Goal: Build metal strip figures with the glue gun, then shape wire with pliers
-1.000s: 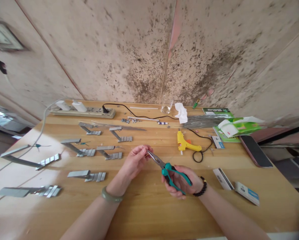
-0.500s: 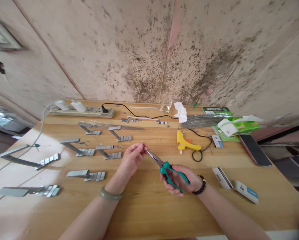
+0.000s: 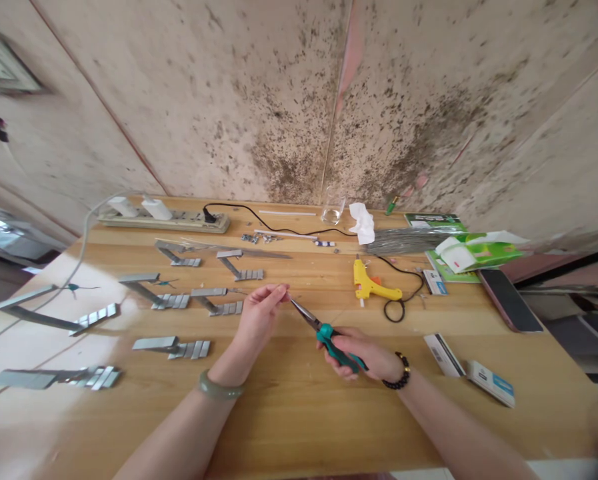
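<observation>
My right hand (image 3: pixel 351 353) is closed round the teal handles of long-nose pliers (image 3: pixel 313 318), whose jaws look closed and point up and left. At the plier tips, my left hand (image 3: pixel 263 310) pinches something too small to make out between thumb and fingers. Close to the left wrist stands a grey folded stand-like piece (image 3: pixel 223 307) with a ridged foot. Several similar grey pieces are spread over the left of the table, among them a flat-topped one (image 3: pixel 156 343) and a larger one (image 3: pixel 33 378).
A yellow glue gun (image 3: pixel 371 287) with a black cord lies right of centre. Behind are a power strip (image 3: pixel 179 222), a glass (image 3: pixel 331 212), crumpled tissue (image 3: pixel 362 223) and a bundle of wires (image 3: pixel 403 241). A phone (image 3: pixel 511 300) and small boxes (image 3: pixel 491 383) lie at right.
The plier handles have been squeezed together in my right hand, and the jaws have closed. My left hand has drifted slightly left, still pinching at the tips.
</observation>
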`<state>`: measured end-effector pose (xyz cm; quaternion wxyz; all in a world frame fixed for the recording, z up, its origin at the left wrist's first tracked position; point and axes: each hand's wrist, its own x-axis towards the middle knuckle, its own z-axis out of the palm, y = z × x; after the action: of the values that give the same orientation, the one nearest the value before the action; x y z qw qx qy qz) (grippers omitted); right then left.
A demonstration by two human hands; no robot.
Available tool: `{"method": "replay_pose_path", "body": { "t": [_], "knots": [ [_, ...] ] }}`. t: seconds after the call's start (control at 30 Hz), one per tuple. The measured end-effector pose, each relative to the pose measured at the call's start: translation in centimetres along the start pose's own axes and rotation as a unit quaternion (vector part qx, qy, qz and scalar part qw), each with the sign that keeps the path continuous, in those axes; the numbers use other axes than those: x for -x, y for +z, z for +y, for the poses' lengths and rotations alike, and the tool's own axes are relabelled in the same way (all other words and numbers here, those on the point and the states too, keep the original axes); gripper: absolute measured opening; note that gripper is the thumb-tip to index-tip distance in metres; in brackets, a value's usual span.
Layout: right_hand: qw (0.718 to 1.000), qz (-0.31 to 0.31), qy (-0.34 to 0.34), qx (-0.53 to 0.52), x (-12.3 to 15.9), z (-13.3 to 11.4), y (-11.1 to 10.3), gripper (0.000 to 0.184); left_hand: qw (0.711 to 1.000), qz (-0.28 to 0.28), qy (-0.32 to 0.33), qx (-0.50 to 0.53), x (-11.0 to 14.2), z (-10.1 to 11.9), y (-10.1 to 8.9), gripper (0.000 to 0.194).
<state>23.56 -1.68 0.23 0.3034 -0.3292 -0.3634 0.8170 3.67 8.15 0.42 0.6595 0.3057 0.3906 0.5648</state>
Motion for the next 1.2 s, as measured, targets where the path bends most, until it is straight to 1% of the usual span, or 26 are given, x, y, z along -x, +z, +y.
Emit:
{"method": "replay_pose_path", "body": {
  "t": [0.13, 0.2, 0.23, 0.3, 0.37, 0.4, 0.5, 0.53, 0.57, 0.6, 0.63, 0.67, 0.7, 0.77, 0.8, 0.83, 0.9, 0.97, 1.2],
  "knots": [
    [0.992, 0.061, -0.019, 0.108, 0.2, -0.3, 0.6, 0.045, 1.0, 0.005, 0.009, -0.005, 0.0, 0.0, 0.0, 0.016],
    [0.977, 0.089, -0.046, 0.186, 0.3, -0.5, 0.8, 0.04, 1.0, -0.001, 0.013, -0.007, 0.0, 0.0, -0.1, 0.016],
    [0.962, 0.107, -0.07, 0.24, 0.4, -0.6, 0.9, 0.036, 1.0, -0.004, 0.015, -0.008, 0.1, 0.0, -0.1, 0.017],
    [0.918, 0.141, -0.117, 0.352, 0.5, -0.8, 1.0, 0.028, 1.0, -0.011, 0.022, -0.013, 0.1, 0.1, -0.1, 0.018],
    [0.874, 0.162, -0.137, 0.437, 0.6, -0.9, 1.1, 0.023, 0.999, -0.016, 0.028, -0.017, 0.1, 0.0, -0.1, 0.018],
    [0.858, 0.17, -0.137, 0.464, 0.6, -0.9, 1.2, 0.022, 0.999, -0.016, 0.029, -0.018, 0.1, 0.0, -0.1, 0.018],
    [0.821, 0.205, -0.138, 0.514, 0.7, -0.8, 1.3, 0.026, 1.0, -0.008, 0.011, -0.007, 0.0, -0.1, -0.1, 0.023],
    [0.812, 0.217, -0.142, 0.522, 0.7, -0.8, 1.3, 0.028, 1.0, -0.005, 0.001, 0.0, -0.1, -0.1, 0.0, 0.025],
    [0.809, 0.225, -0.146, 0.522, 0.7, -0.7, 1.3, 0.03, 1.0, -0.003, -0.008, 0.007, -0.1, -0.2, 0.0, 0.026],
    [0.815, 0.225, -0.147, 0.513, 0.6, -0.7, 1.2, 0.029, 1.0, -0.005, -0.017, 0.013, -0.1, -0.2, 0.0, 0.027],
    [0.83, 0.219, -0.147, 0.492, 0.5, -0.6, 1.1, 0.028, 1.0, -0.011, -0.023, 0.018, -0.1, -0.2, 0.0, 0.027],
    [0.853, 0.205, -0.144, 0.457, 0.5, -0.6, 1.0, 0.027, 0.999, -0.018, -0.025, 0.024, -0.1, -0.2, 0.0, 0.026],
    [0.884, 0.182, -0.133, 0.41, 0.4, -0.5, 0.8, 0.027, 0.999, -0.025, -0.026, 0.031, 0.0, -0.2, 0.0, 0.025],
    [0.945, 0.123, -0.098, 0.287, 0.2, -0.4, 0.6, 0.032, 0.998, -0.039, -0.025, 0.049, 0.0, -0.1, 0.1, 0.023],
    [0.967, 0.095, -0.078, 0.224, 0.2, -0.3, 0.4, 0.035, 0.997, -0.046, -0.025, 0.059, 0.0, -0.1, 0.1, 0.022],
    [0.981, 0.07, -0.064, 0.167, 0.2, -0.2, 0.4, 0.037, 0.996, -0.053, -0.027, 0.067, 0.0, 0.0, 0.1, 0.021],
    [0.995, 0.037, -0.05, 0.079, 0.1, -0.1, 0.2, 0.04, 0.994, -0.067, -0.037, 0.073, 0.0, 0.0, 0.0, 0.021],
    [0.998, 0.022, -0.045, 0.026, 0.2, -0.1, 0.2, 0.04, 0.993, -0.076, -0.043, 0.076, 0.1, 0.1, 0.0, 0.021],
    [0.998, -0.018, 0.003, -0.054, 0.4, -0.2, 0.1, 0.038, 0.992, -0.086, -0.052, 0.081, 0.0, -0.1, -0.2, 0.02]
  ]
}}
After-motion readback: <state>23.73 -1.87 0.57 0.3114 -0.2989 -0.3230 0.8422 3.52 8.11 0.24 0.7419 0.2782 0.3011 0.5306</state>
